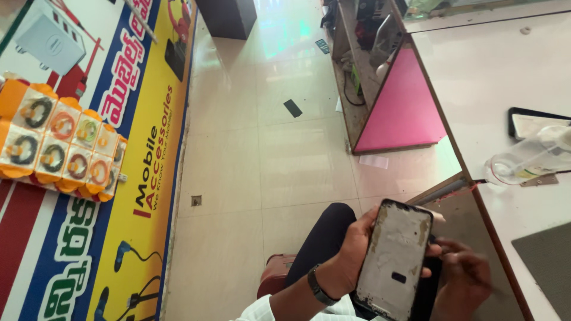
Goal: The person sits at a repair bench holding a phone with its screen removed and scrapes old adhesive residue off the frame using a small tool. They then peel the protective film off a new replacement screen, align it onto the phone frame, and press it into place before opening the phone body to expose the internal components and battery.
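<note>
We see the white desk (499,77) running along the right, carrying a clear plastic bottle lying on its side (526,159) beside a dark-framed tablet (535,122), well apart from the hands. Below its edge, over our dark-trousered lap, the opened grey smartphone back panel with glue-stained rim (395,258) stands nearly upright, long axis tilted slightly right at the top. Our left hand (351,249) has its fingers wrapped round the panel's left edge, while our right hand (464,279) pinches closed at its right edge, contents hidden.
</note>
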### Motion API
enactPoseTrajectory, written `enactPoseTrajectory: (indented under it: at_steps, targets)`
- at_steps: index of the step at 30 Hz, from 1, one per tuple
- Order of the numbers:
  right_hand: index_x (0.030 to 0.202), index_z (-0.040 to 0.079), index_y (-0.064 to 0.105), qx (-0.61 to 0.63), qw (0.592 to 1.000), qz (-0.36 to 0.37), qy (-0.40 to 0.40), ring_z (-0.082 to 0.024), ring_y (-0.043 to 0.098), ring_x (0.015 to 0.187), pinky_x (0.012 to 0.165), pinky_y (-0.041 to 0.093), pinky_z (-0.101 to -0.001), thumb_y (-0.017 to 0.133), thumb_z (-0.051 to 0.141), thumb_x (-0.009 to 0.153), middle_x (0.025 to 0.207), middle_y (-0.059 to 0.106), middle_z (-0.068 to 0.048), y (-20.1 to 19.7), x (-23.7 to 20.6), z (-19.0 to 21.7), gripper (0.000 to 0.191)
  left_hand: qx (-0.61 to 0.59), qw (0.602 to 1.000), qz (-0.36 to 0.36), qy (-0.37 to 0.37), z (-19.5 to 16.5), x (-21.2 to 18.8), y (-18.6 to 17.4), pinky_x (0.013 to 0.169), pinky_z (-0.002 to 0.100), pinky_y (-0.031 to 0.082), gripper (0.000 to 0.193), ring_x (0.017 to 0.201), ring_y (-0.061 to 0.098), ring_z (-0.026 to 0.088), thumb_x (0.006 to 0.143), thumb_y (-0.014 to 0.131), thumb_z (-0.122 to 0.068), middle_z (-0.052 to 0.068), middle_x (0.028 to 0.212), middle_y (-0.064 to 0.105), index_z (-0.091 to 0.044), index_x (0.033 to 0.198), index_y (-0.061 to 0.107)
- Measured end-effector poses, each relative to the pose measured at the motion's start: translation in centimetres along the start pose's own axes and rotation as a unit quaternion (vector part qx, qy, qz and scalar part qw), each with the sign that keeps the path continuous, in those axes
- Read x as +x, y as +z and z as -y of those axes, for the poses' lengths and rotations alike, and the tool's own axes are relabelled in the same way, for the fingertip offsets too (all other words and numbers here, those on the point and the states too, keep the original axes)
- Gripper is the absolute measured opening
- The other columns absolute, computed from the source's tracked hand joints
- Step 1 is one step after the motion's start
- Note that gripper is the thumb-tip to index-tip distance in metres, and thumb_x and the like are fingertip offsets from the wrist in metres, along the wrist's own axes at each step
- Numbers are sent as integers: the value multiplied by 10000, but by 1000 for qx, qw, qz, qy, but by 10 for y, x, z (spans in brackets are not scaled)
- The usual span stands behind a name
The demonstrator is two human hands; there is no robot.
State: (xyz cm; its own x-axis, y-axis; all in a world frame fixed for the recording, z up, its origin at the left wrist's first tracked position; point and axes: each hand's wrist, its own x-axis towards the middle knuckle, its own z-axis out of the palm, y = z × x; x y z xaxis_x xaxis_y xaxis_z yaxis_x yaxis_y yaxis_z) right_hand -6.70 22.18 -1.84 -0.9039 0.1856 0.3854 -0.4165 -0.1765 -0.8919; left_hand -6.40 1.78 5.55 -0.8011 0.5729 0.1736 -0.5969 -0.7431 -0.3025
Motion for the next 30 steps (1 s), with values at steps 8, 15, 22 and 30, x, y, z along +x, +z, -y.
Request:
enactPoseTrajectory:
  at_steps: [8,15,22,30]
  targets:
    - [1242,27,467,67,988,-25,140,-222,631,1066,968,505,-397,474,197,1160,1247,647,-204,-42,28,0,189,-7,999,0,-50,19,13,-28,1067,667,481,797,1333,532,563,1266,243,-592,303,1487,555,130,1551,424]
    - [1343,-80,568,166,939,25,300,-96,586,785,628,500,-242,497,234,1131,1034,677,-112,-59,35,5,386,-24,998,-38,-38,19,24,-62,1112,669,495,710,1312,565,546,1250,273,-516,369,1437,544,141,1466,435]
    - [1191,-131,598,229,959,43,161,-172,629,791,672,523,-293,497,82,1187,983,663,-179,-67,45,12,235,-55,994,12,-91,29,28,-39,1103,723,434,773,1396,465,593,1206,264,-567,346,1497,499,128,1507,413]
    - [1158,-62,585,35,982,-55,179,-309,680,1080,975,541,-485,454,51,1102,1144,649,-215,-116,57,33,182,-79,993,39,-84,28,27,-16,1123,724,419,780,1430,387,583,1194,242,-597,303,1510,508,99,1512,393]
